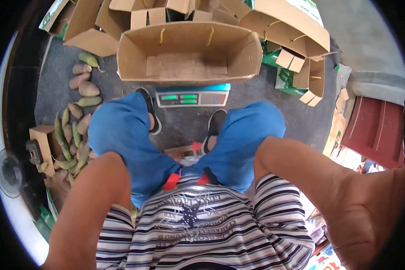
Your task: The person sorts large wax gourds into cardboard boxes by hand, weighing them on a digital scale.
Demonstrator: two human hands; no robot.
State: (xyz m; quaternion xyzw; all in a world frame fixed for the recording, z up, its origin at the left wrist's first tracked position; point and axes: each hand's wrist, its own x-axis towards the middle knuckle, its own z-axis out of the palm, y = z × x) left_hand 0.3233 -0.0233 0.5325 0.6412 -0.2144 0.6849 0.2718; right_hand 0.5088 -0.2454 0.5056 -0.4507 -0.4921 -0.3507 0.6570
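My right hand is raised close to the camera at the right edge; its wrist and palm side show, but its fingers are cut off or dark. Of my left arm, the forearm shows, running out at the lower left, and the hand is outside the picture. Before my knees, an open cardboard box with yellow cord handles rests on a digital scale with lit green displays. Neither hand is seen touching the box or the scale.
Long green and pinkish radishes lie on the dark floor to the left, more heaped beside a small carton. Several open cartons stand behind and right of the scale. A dark red panel is at the right.
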